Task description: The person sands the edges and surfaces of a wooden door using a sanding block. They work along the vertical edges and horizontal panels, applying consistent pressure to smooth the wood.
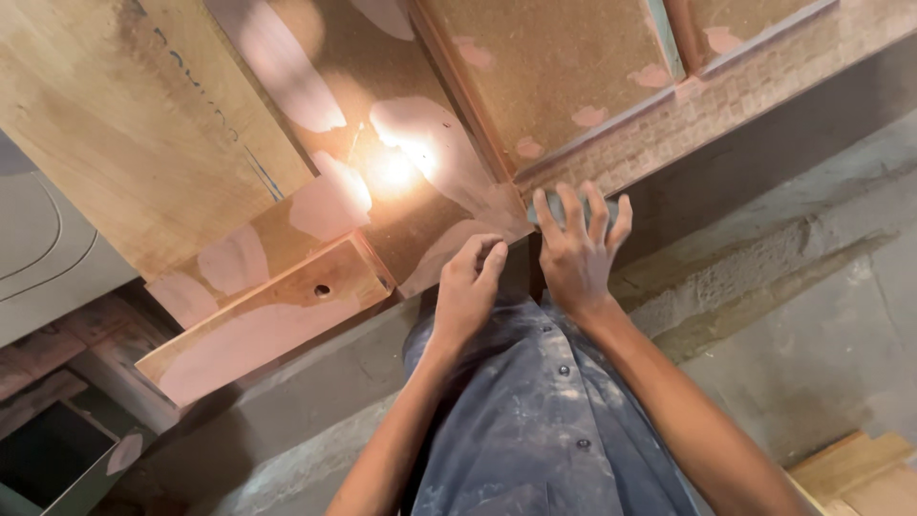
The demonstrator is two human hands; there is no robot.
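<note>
The person leans over a big wooden panel (401, 143) patched with pale pink filler, both arms stretched forward from a dusty blue shirt (535, 411). The right hand (578, 250) lies flat, fingers spread, pressing a small grey pad (544, 212) against the panel's near edge. Just beside it, the left hand (468, 287) is curled, fingers bunched together at that same edge; whether it pinches anything I cannot tell. Below is a rough concrete floor (812, 315).

No packages, labels, signs, screens.
</note>
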